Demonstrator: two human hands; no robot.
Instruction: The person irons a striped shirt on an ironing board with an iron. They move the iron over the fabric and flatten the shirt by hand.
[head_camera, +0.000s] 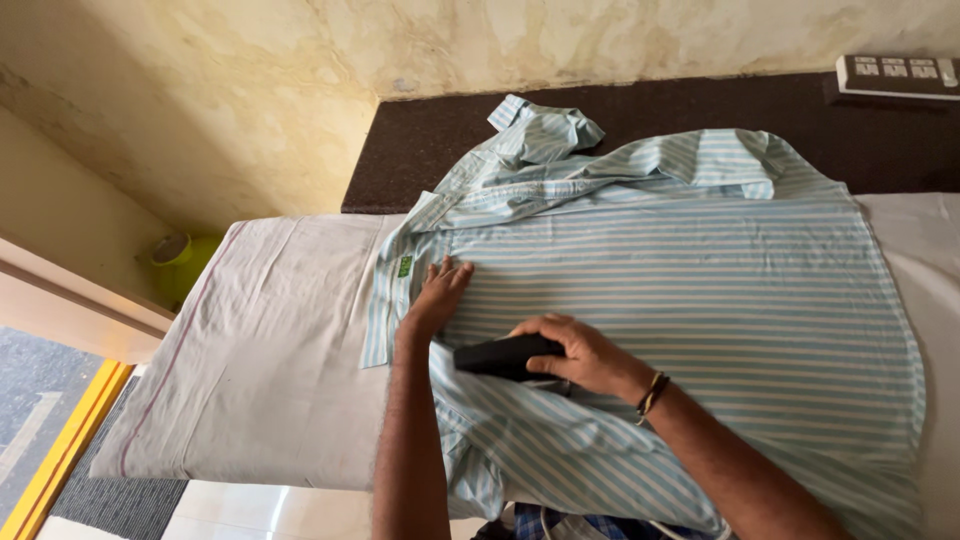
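Pressing a Striped Shirt on a Padded Surface

Gripping the black handle of an iron (505, 357), the right hand (585, 355) is closing fully around it at the near centre of the scene; the iron's body is mostly hidden under the hand. The left hand (437, 295) is lying flat with fingers spread wide, holding nothing, pressing on the shirt (700, 290) just left of the iron. The shirt, light blue with white stripes, is lying spread across a white padded cloth (270, 340) that is covering the tabletop, with its collar and sleeve bunching at the far edge over a dark counter (690, 105). A small green label (405, 266) is showing near the shirt's left edge. A white switch panel (897, 74) is sitting at the far right. A green cup (178, 257) is standing at the far left, beside the wall.
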